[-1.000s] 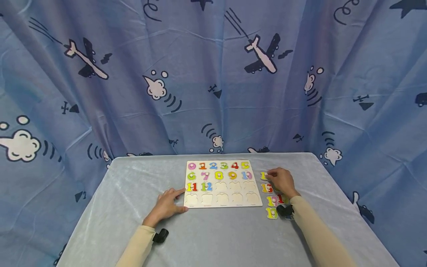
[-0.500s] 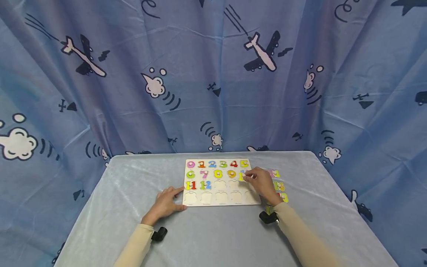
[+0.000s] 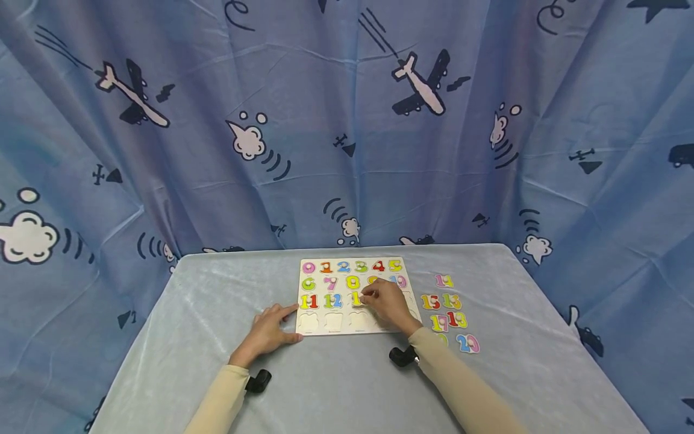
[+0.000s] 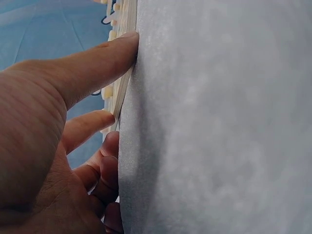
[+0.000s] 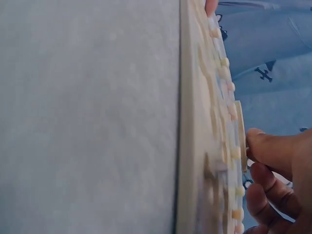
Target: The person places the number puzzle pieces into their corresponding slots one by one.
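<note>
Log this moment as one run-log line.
right hand: holds number piece over puzzle board | left hand: steadies board edge

Puzzle board point(image 3: 355, 296) laid centrally on the table point(image 3: 217, 337), loose number pieces point(image 3: 449, 310) scattered to its right, left hand point(image 3: 267, 333) at its left edge, right hand point(image 3: 386, 304) over its middle, curtain point(image 3: 347, 120) hung behind.

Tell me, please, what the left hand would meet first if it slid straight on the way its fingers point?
The left hand already has fingertips against the puzzle board at its near-left corner, so the board's edge is met at once. Beyond it lies piece 11, though depth is hard to judge.
</note>
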`<action>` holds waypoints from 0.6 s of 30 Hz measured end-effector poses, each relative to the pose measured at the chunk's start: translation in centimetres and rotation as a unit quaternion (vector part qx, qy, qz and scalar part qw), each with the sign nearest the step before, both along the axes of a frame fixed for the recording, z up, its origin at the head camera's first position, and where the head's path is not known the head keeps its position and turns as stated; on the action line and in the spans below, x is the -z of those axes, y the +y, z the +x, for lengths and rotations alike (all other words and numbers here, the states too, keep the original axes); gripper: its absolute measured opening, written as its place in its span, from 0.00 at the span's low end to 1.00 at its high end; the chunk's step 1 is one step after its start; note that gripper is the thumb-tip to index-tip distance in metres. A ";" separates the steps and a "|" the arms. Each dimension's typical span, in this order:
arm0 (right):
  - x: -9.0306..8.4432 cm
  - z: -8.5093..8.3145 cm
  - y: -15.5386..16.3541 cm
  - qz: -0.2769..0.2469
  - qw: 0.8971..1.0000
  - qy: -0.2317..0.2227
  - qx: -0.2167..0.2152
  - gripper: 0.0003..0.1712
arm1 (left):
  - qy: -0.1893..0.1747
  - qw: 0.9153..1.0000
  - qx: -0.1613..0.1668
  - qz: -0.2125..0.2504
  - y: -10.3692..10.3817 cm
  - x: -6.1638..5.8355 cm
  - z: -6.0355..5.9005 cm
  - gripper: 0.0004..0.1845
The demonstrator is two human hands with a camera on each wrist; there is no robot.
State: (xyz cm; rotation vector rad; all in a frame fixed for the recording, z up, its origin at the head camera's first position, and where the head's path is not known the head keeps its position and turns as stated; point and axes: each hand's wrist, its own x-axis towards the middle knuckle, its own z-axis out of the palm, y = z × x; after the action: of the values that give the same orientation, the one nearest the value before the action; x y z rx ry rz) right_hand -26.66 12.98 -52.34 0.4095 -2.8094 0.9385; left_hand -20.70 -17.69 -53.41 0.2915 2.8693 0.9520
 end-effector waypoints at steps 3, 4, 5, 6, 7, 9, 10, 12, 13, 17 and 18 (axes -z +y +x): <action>0.5 -0.3 -0.6 0.010 1.000 -0.012 0.000 0.06 | 0.001 1.000 0.001 0.000 0.0 0.0 0.0 0.41; 0.6 -0.3 -0.8 0.013 1.000 -0.018 0.004 0.06 | 0.001 1.000 0.003 0.000 0.1 0.0 0.0 0.41; 0.6 -0.4 -0.9 0.016 1.000 -0.020 0.006 0.06 | 0.000 1.000 0.004 -0.001 0.1 0.0 0.0 0.41; 0.7 -0.4 -1.0 0.018 1.000 -0.021 0.008 0.06 | 0.000 1.000 0.004 -0.002 0.1 0.0 0.0 0.41; 0.7 -0.4 -1.1 0.021 0.999 -0.025 0.013 0.06 | 0.001 1.000 0.005 -0.002 0.1 0.0 0.1 0.41; 0.6 -0.4 -1.3 0.026 0.999 -0.023 0.018 0.06 | 0.002 1.000 0.004 -0.001 0.1 -0.1 0.1 0.41; 0.6 -0.4 -1.3 0.029 0.999 -0.022 0.020 0.07 | 0.003 1.000 0.004 -0.001 0.1 -0.1 0.1 0.41; 0.4 -0.2 -1.5 0.037 0.999 -0.022 0.021 0.07 | 0.002 1.000 0.004 -0.001 0.1 -0.1 0.1 0.41; 0.4 -0.2 -1.5 0.041 0.999 -0.023 0.022 0.07 | 0.002 1.000 0.004 -0.001 0.1 -0.1 0.1 0.41; 0.3 0.0 -1.7 0.048 0.998 -0.027 0.029 0.08 | 0.001 1.000 0.004 -0.004 0.1 -0.1 0.1 0.41; 0.3 -0.1 -1.7 0.051 0.998 -0.027 0.031 0.08 | 0.002 1.000 0.003 -0.004 0.1 -0.1 0.1 0.41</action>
State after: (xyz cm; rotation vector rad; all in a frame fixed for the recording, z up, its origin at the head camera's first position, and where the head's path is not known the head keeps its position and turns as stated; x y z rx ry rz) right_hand -26.75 11.28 -52.62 0.3117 -2.9098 0.8100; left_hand -20.63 -17.62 -53.32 0.3013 2.8731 0.9391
